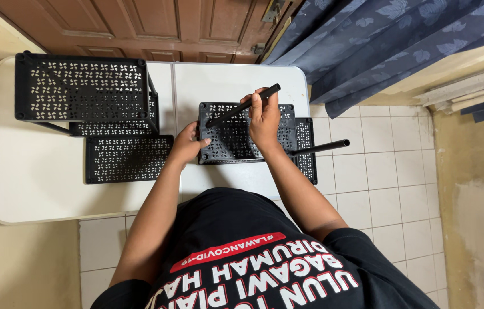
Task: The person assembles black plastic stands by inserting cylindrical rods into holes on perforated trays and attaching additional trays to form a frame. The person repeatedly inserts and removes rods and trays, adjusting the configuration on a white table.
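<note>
Shelf panels of black perforated plastic lay spread across the white surface (42,194), and the person stood over one of them. The right hand (265,117) was clenched around a black rod (243,106), gripping it near the middle, so that the rod slanted from high at the far right down to the panel's left part. It seemed tilted that way to bring its lower end toward a socket, though I could not tell whether the tip touched the panel. The left hand (187,144) pressed on the near left corner of the shelf panel (230,140), fingers curled at its edge, apparently to keep it from sliding while the rod was aimed.

That panel sat flat near the middle of the surface, close to the front edge. It was rectangular, with a repeating cut-out pattern and round sockets at its corners. Another panel (306,150) lay partly beneath it at the right, overhanging the surface, and a second rod (319,148) stuck out sideways from there over the tiled floor (390,166).

To the left stood an assembled rack (82,91) of the same panels on thin posts, with one loose panel (127,158) lying flat just in front of it. A wooden door (139,28) and a blue patterned curtain (379,46) were beyond.
</note>
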